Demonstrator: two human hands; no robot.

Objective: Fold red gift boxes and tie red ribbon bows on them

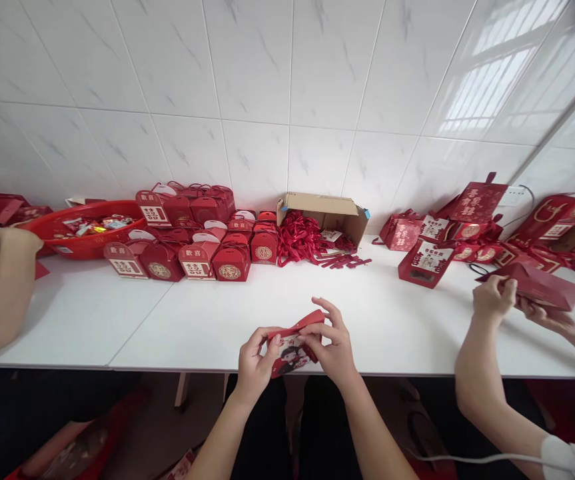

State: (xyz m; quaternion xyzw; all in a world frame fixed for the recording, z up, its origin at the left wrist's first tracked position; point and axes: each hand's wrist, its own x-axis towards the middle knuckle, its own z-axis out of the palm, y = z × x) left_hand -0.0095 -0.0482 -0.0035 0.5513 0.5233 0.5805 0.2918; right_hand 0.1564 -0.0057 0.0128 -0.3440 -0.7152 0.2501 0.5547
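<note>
Between my two hands, just over the table's front edge, is a small red gift box point(293, 355) with a printed picture of figures on its front. My left hand point(257, 363) grips its left side, thumb on the front face. With thumb and fingers at the upper right edge, my right hand point(334, 343) pinches the box, its index finger raised. The box's top flap stands up and tilts to the right. What lies inside the box is hidden.
Finished-looking red boxes point(197, 257) stand left, beside a red basin point(87, 230) of wrapped sweets. A cardboard box point(324, 203) spills red ribbons point(300, 237) at the back. More red boxes point(424, 260) stand right. Co-workers' hands work at the far left point(4, 247) and right point(494, 297).
</note>
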